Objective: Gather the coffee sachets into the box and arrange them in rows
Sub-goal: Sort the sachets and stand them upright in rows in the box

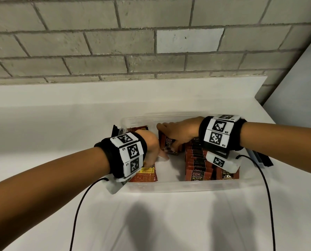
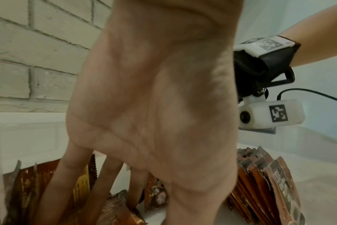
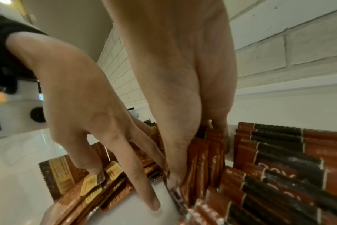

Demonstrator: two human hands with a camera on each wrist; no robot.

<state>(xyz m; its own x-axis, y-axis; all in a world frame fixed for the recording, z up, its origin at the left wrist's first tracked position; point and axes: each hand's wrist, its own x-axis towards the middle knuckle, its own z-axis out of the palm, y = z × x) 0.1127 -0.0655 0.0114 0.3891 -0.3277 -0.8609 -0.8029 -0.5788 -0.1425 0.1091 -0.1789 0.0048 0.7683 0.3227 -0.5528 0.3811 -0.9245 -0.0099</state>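
Overhead, both hands work inside the clear plastic box [image 1: 169, 186] among light, crinkly coffee sachets [image 1: 196, 175]. Left wrist view: left hand [image 2: 154, 114] spreads straight fingers onto fallen packets. Right wrist view: right hand [image 3: 183, 91] seemingly pinches an upright bundle [image 3: 208, 155] by its flat faces.

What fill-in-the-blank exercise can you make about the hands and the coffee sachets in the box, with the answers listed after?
1. The sachets sit inside a clear plastic ____ on the white counter.
2. The right hand grips a bunch of upright ____.
3. The neat rows of sachets stand on the box's ____ side.
4. The left hand reaches in with its fingers pointing ____.

Answers: box; sachets; right; down
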